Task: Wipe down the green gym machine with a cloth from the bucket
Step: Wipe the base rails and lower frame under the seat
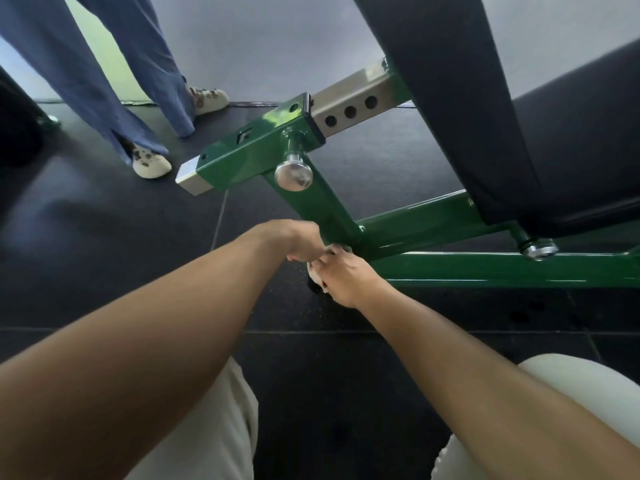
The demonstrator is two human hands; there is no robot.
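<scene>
Both hands meet low on the green gym machine (pixel 311 202), at the foot of its slanted post where it joins the base rail, just below the view's centre. The left hand (pixel 303 240) and right hand (pixel 348 277) both curl around a small pale cloth (pixel 316 276), bunched between them against the paint; the bucket is out of sight. Wadded so tightly, the cloth probably touches little metal, so the joint's corners could be missed. The steel knob (pixel 293 174) juts out at twelve o'clock from the hands, and an upward stroke could knock knuckles against it.
</scene>
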